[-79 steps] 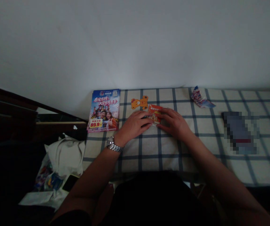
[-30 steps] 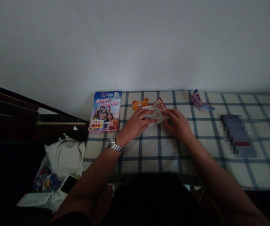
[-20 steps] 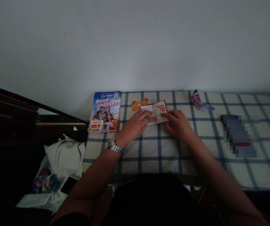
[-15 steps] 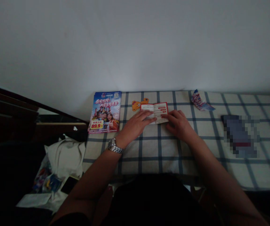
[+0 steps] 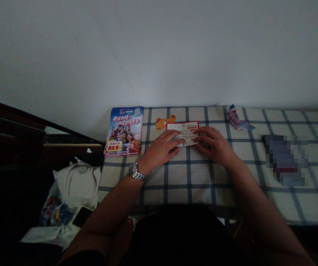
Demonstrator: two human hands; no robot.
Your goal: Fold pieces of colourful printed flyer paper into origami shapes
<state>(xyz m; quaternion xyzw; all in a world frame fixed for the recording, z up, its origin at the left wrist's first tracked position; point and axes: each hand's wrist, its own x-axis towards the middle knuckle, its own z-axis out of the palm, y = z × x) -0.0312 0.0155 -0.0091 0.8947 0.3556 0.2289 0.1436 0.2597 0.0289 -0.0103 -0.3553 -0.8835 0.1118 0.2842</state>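
Note:
An unfolded small booklet [image 5: 185,129] with a red border and printed text lies on the checked tablecloth [image 5: 177,177]. My left hand [image 5: 161,148], a metal watch [image 5: 137,172] on its wrist, rests with outstretched fingers over the booklet's left page. On the right page lie the spread fingers of my right hand [image 5: 213,145], near the booklet's edge. Neither hand grips it. Just behind the booklet, at its upper left, is an orange bear figure [image 5: 164,122] on the cloth.
A stack of blue and pink flyers [image 5: 124,131] sits at the table's left end. To the right are a crumpled piece of printed paper [image 5: 238,118] and a dark pixelated item [image 5: 283,159]. White bags [image 5: 77,183] stand below the table's left edge; a wall rises behind.
My right hand's fingers have spread out over the right page, where before they were more bent at its edge. The booklet has shifted very slightly right; my left hand stays on it.

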